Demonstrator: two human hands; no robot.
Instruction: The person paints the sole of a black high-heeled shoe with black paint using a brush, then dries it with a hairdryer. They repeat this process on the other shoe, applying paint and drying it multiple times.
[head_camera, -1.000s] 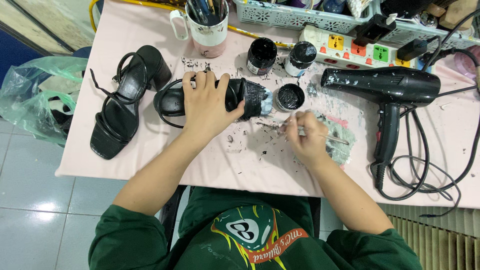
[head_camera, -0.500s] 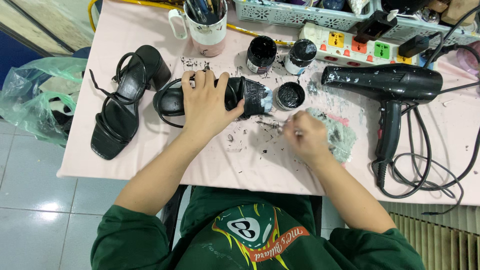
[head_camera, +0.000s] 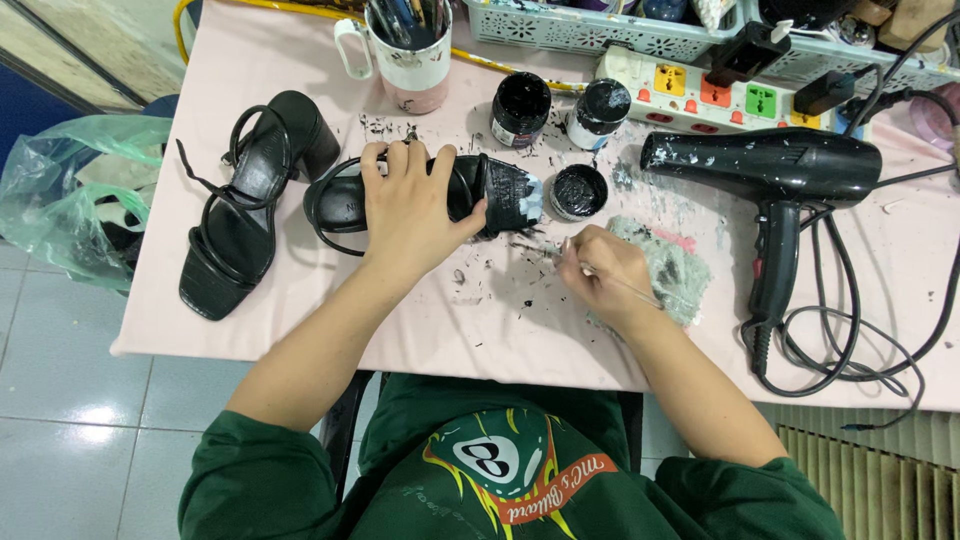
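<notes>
A black strappy heeled sandal (head_camera: 500, 195) lies on its side on the pink table (head_camera: 500, 320). My left hand (head_camera: 410, 205) presses down on its middle and holds it. The sandal's heel block at the right end is smeared with pale paint. My right hand (head_camera: 600, 270) pinches a thin paintbrush (head_camera: 540, 250), its tip pointing left just below the heel. An open lid with black paint (head_camera: 578, 192) sits right beside the heel.
A second black sandal (head_camera: 250, 200) lies at the left. Two black paint jars (head_camera: 520, 108), a mug of brushes (head_camera: 410, 55), a power strip (head_camera: 720, 90), a black hair dryer (head_camera: 770, 175) with coiled cord and a stained cloth (head_camera: 675, 265) surround the work. A green plastic bag (head_camera: 70, 195) hangs at the left.
My right hand has shifted slightly left with the brush, toward the sandal's heel. My left hand stays on the sandal.
</notes>
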